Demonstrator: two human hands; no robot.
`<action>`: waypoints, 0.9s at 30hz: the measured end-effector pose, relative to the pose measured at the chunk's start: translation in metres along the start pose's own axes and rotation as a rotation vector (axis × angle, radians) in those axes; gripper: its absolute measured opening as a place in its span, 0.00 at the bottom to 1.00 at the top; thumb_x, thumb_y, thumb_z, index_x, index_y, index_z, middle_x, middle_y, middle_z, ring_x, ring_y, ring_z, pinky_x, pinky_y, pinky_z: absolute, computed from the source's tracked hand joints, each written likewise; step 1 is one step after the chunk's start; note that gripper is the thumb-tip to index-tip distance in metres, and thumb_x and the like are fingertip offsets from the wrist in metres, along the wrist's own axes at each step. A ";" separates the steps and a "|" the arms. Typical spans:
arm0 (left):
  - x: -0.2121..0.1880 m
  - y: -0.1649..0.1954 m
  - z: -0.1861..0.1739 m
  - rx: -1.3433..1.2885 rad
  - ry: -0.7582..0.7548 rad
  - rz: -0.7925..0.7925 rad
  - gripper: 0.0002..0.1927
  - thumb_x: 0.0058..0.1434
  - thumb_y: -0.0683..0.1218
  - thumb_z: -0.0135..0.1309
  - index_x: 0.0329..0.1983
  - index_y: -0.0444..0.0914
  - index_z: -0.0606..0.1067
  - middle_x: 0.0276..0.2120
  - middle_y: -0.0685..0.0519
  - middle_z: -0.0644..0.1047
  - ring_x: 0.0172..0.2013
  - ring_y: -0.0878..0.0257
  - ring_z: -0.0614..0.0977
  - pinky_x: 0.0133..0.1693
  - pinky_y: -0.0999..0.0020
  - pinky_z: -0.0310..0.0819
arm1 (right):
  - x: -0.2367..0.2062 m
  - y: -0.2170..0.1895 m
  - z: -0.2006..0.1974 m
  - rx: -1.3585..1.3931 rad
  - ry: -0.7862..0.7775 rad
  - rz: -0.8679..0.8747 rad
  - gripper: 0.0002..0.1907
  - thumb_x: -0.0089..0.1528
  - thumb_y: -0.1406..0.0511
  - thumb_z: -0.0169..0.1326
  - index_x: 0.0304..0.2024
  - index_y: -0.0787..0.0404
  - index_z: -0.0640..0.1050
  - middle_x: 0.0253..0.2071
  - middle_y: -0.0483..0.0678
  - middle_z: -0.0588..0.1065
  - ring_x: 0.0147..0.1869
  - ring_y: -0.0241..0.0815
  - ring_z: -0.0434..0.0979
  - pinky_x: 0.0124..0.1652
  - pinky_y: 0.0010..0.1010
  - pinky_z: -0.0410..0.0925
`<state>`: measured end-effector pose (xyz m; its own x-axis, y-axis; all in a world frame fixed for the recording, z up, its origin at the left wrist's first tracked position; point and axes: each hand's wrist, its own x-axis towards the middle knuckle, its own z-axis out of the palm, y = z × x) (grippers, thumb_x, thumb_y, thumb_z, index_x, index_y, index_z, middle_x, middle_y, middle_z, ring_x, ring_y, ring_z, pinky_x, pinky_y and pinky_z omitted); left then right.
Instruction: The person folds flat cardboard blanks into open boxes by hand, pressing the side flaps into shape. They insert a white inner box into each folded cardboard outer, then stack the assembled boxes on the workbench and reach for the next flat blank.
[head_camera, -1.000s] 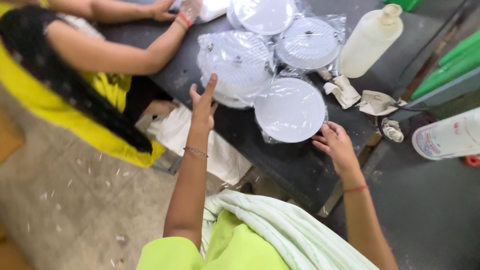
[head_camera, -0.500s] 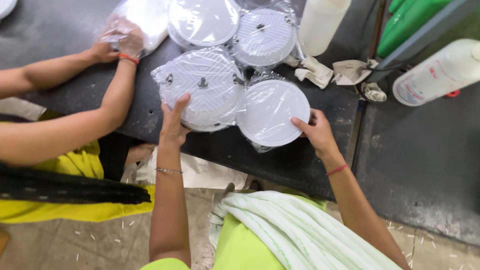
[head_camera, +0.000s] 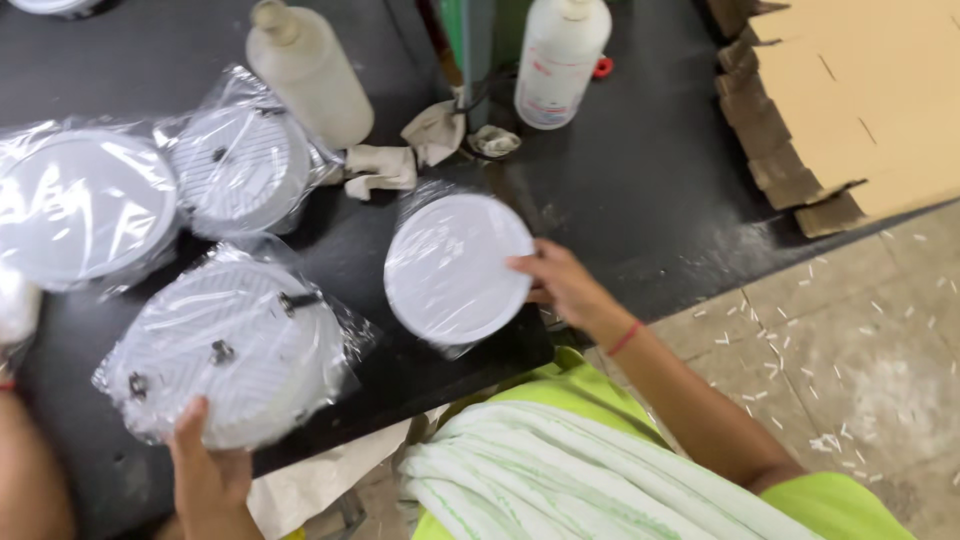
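This looks like a small workshop or packing room. A black bench (head_camera: 640, 190) carries several round white discs sealed in clear plastic bags (head_camera: 235, 365), two white squeeze bottles (head_camera: 310, 70) at 12 o'clock and crumpled rags (head_camera: 400, 160) beside them. Flattened cardboard (head_camera: 860, 90) lies at 2 o'clock, and the bare concrete floor (head_camera: 850, 340) at 4 o'clock is littered with small white scraps.
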<state>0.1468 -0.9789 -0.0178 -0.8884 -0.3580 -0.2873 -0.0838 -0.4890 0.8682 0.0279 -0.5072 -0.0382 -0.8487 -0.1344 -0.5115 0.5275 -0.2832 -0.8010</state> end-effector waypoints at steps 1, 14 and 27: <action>-0.007 -0.005 0.007 0.001 0.024 -0.030 0.38 0.63 0.49 0.58 0.77 0.43 0.62 0.65 0.53 0.72 0.62 0.57 0.75 0.59 0.55 0.71 | -0.008 -0.007 -0.022 0.007 0.064 -0.024 0.26 0.59 0.61 0.61 0.57 0.64 0.72 0.48 0.49 0.80 0.47 0.41 0.84 0.45 0.34 0.79; -0.040 -0.092 0.171 -0.030 -0.068 0.011 0.42 0.59 0.43 0.59 0.75 0.45 0.55 0.63 0.54 0.70 0.62 0.60 0.74 0.60 0.58 0.72 | -0.005 -0.061 -0.244 0.484 0.242 -0.372 0.18 0.69 0.66 0.51 0.60 0.63 0.70 0.58 0.51 0.76 0.61 0.47 0.79 0.62 0.43 0.73; -0.095 -0.133 0.302 -0.023 -0.048 0.042 0.43 0.57 0.48 0.63 0.73 0.41 0.57 0.61 0.50 0.71 0.59 0.56 0.77 0.54 0.56 0.77 | 0.009 -0.049 -0.120 -0.172 -0.597 -0.073 0.45 0.66 0.44 0.45 0.74 0.68 0.56 0.74 0.57 0.59 0.77 0.47 0.57 0.71 0.39 0.53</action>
<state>0.1060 -0.6401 0.0162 -0.9115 -0.3402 -0.2312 -0.0366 -0.4927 0.8695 -0.0013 -0.3801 -0.0407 -0.7311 -0.6420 -0.2309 0.4236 -0.1619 -0.8913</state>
